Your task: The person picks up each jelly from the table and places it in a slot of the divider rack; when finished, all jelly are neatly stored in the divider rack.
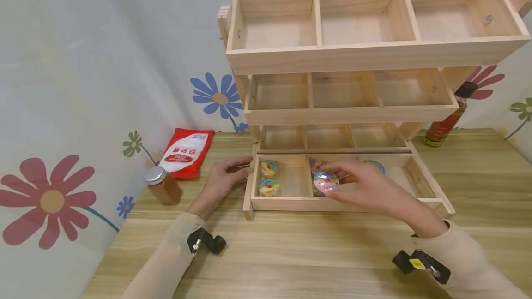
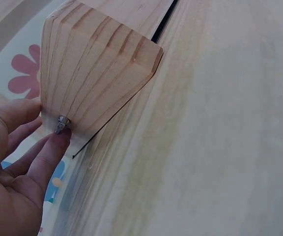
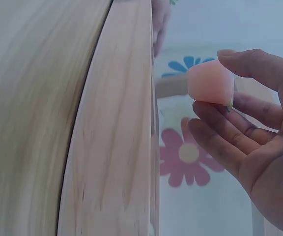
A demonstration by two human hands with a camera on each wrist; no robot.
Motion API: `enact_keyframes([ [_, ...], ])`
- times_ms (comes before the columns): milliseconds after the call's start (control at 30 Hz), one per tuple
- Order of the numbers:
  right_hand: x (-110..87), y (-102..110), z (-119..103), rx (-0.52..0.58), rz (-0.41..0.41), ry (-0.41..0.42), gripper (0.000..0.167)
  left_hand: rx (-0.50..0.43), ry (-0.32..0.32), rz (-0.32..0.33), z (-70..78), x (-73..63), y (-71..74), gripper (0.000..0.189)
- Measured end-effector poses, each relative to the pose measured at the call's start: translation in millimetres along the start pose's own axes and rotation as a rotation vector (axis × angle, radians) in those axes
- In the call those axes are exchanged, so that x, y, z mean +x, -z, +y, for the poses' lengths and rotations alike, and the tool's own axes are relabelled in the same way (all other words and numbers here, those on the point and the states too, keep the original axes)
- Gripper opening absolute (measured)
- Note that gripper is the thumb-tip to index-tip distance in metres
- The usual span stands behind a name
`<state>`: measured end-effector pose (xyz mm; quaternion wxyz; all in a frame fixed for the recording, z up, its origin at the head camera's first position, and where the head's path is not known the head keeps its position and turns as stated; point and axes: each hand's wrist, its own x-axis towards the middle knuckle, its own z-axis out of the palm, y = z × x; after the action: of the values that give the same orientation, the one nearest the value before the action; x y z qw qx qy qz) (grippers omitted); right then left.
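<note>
A small pink jelly cup [image 1: 326,182] with a colourful printed lid is pinched between the thumb and fingers of my right hand [image 1: 365,186], above the middle compartment of the bottom tray of a wooden rack [image 1: 291,204]. The right wrist view shows the cup's pink side [image 3: 208,84]. Under it, another jelly cup [image 1: 317,164] is partly hidden. Two yellowish cups [image 1: 269,187] sit in the left compartment, and a blue-rimmed cup [image 1: 376,166] shows behind my right hand. My left hand [image 1: 222,183] touches the rack's left end, its fingertips by a metal bolt [image 2: 63,124].
Left of the rack lie a red and white bag [image 1: 187,153] and a jar [image 1: 164,188] with a silver lid. A dark-capped bottle [image 1: 446,121] stands behind the rack at right. Upper tiers [image 1: 374,56] with divided compartments rise over the bottom tray.
</note>
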<state>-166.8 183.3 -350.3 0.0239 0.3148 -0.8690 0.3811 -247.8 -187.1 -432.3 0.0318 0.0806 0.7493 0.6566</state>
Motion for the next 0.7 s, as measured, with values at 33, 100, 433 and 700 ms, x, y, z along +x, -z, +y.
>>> enact_keyframes([
  [33, -1.3, 3, 2, -0.001, 0.007, -0.006, 0.045, 0.002, -0.001, 0.000, 0.0, -0.1, 0.0, 0.040],
  [100, -4.1, 7, 5, -0.004, 0.018, -0.023, 0.045, -0.001, 0.000, 0.001, -0.2, 0.2, 0.0, 0.040],
  [433, -16.2, 27, 23, -0.027, 0.053, -0.038, 0.048, 0.007, 0.013, 0.002, -0.1, 0.0, -0.3, 0.040],
  [700, -24.8, 40, 34, -0.068, 0.086, -0.124, 0.047, 0.017, 0.014, 0.003, -1.5, 0.0, 0.2, 0.040],
])
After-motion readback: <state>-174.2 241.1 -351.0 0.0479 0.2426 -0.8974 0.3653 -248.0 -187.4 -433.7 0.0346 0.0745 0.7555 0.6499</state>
